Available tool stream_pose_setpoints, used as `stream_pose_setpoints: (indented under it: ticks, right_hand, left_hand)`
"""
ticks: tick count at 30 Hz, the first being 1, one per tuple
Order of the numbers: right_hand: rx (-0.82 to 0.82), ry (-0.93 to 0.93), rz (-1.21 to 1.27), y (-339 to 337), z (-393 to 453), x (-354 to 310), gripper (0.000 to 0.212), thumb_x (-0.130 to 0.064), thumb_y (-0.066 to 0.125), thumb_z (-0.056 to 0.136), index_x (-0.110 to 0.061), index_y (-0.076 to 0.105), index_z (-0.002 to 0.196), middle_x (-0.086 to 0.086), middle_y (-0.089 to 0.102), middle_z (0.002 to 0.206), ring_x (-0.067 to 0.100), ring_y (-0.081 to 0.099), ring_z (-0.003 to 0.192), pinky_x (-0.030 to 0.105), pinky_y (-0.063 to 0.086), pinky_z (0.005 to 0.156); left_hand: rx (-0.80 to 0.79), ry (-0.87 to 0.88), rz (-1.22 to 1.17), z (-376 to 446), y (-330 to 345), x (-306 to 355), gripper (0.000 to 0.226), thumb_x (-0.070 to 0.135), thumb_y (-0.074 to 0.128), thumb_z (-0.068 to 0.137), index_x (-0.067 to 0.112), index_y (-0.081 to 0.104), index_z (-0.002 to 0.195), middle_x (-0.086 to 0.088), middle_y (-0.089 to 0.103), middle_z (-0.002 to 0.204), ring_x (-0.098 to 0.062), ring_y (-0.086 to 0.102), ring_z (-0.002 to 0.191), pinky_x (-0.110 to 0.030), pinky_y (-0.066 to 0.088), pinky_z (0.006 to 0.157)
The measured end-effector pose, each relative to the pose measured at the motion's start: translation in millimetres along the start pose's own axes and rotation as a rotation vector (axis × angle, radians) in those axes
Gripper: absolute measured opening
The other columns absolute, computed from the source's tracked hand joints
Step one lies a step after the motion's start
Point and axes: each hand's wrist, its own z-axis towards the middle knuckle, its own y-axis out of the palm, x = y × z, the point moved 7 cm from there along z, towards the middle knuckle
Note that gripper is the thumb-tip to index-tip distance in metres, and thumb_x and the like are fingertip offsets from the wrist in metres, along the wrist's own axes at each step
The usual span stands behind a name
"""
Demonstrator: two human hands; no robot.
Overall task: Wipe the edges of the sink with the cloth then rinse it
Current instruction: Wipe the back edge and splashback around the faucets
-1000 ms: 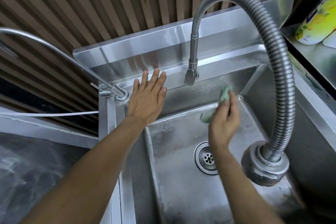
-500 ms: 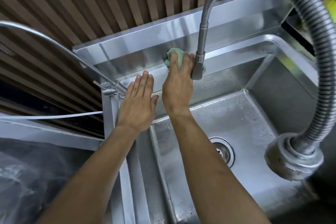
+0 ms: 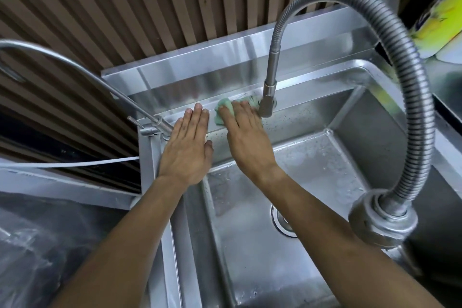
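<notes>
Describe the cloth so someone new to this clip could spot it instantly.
Start at the steel sink and follow its back ledge to the base of the tall coiled faucet. Just left of it, the right hand presses the cloth flat. It is the only soft, pale green thing among bare metal.

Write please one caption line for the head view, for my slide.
Right hand presses a green cloth on the sink's back edge beside the faucet base; left hand rests flat nearby.
</notes>
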Motion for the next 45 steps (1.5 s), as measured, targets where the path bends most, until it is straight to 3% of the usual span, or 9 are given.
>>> stream_pose_setpoints:
  ticks: [6, 9, 11, 16, 23, 29, 35, 40, 45]
  right_hand:
    - [0.082, -0.017, 0.237, -21, -70, 67, 0.068, 0.016, 0.044, 0.087, -0.016, 0.047, 0.148, 0.009, 0.044, 0.153, 0.028, 0.040, 0.144, 0.051, 0.037, 0.119]
    - [0.425, 0.227, 0.384, -69, -96, 138, 0.048, 0.009, 0.039, 0.100, -0.002, 0.048, 0.146, -0.023, 0.049, 0.144, 0.000, 0.056, 0.121, 0.015, 0.043, 0.109]
    - [0.550, 0.174, 0.342, -93, -69, 148, 0.041, -0.010, 0.037, 0.109, 0.004, 0.046, 0.146, -0.018, 0.050, 0.146, -0.008, 0.049, 0.130, 0.005, 0.034, 0.109]
    - [0.152, -0.065, 0.170, -59, 21, 100, 0.052, 0.004, 0.046, 0.092, 0.006, 0.052, 0.143, 0.022, 0.058, 0.136, 0.029, 0.048, 0.128, 0.023, 0.023, 0.123]
    - [0.045, 0.261, -0.018, -77, 23, 169, 0.051, -0.027, 0.032, 0.103, -0.020, 0.037, 0.154, 0.006, 0.041, 0.159, 0.035, 0.033, 0.149, 0.058, 0.025, 0.123]
    - [-0.133, 0.010, -0.017, -57, 22, 116, 0.057, -0.031, 0.025, 0.103, -0.017, 0.029, 0.159, 0.008, 0.037, 0.163, 0.033, 0.028, 0.153, 0.054, 0.017, 0.128]
    - [0.011, 0.261, -0.017, -60, 27, 131, 0.056, -0.026, 0.026, 0.104, -0.015, 0.032, 0.158, 0.011, 0.034, 0.164, 0.036, 0.024, 0.154, 0.049, 0.006, 0.130]
    - [-0.122, 0.046, -0.035, -50, 24, 124, 0.058, -0.034, 0.030, 0.109, -0.017, 0.019, 0.163, 0.003, 0.023, 0.170, 0.024, 0.016, 0.159, 0.040, 0.004, 0.130]
    - [0.046, 0.147, -0.088, -60, 21, 126, 0.057, -0.027, 0.041, 0.108, -0.008, 0.027, 0.160, 0.018, 0.019, 0.169, 0.036, 0.007, 0.158, 0.045, 0.002, 0.127]
  left_hand:
    - [-0.012, 0.007, -0.005, 0, -1, 0, 0.067, 0.048, 0.016, 0.109, 0.021, -0.012, 0.163, 0.003, -0.022, 0.170, -0.013, -0.024, 0.156, -0.029, -0.020, 0.123]
    - [-0.014, 0.028, -0.018, 9, -3, 6, 0.063, 0.050, 0.006, 0.108, 0.023, -0.011, 0.162, 0.005, -0.022, 0.168, -0.013, -0.028, 0.154, -0.030, -0.023, 0.122]
    - [0.031, 0.127, -0.002, 26, -5, 24, 0.061, 0.045, 0.004, 0.109, 0.022, -0.006, 0.164, 0.004, -0.017, 0.170, -0.016, -0.025, 0.155, -0.033, -0.019, 0.125]
    - [0.042, 0.297, 0.135, 65, 3, 57, 0.064, 0.045, 0.005, 0.107, 0.016, 0.003, 0.164, -0.003, 0.001, 0.173, -0.023, -0.005, 0.160, -0.044, -0.003, 0.130]
    - [0.010, 0.312, 0.064, 69, 17, 54, 0.058, 0.049, 0.002, 0.109, 0.023, -0.008, 0.159, 0.004, -0.009, 0.170, -0.017, -0.011, 0.159, -0.041, -0.003, 0.130]
    - [0.002, 0.301, 0.032, 69, 15, 54, 0.058, 0.047, 0.005, 0.108, 0.021, -0.003, 0.159, 0.002, -0.001, 0.171, -0.018, -0.004, 0.160, -0.043, 0.002, 0.131]
    - [0.006, 0.290, 0.035, 69, 13, 55, 0.056, 0.046, 0.006, 0.109, 0.022, -0.004, 0.158, 0.002, -0.001, 0.172, -0.018, -0.004, 0.160, -0.044, 0.003, 0.131]
    - [0.005, 0.278, 0.022, 68, 13, 55, 0.055, 0.046, 0.008, 0.110, 0.022, -0.005, 0.158, 0.003, 0.000, 0.172, -0.017, -0.005, 0.160, -0.042, 0.002, 0.131]
    - [0.012, 0.271, 0.028, 67, 13, 56, 0.055, 0.048, 0.004, 0.109, 0.024, -0.005, 0.158, 0.004, -0.002, 0.171, -0.017, -0.006, 0.160, -0.042, 0.002, 0.131]
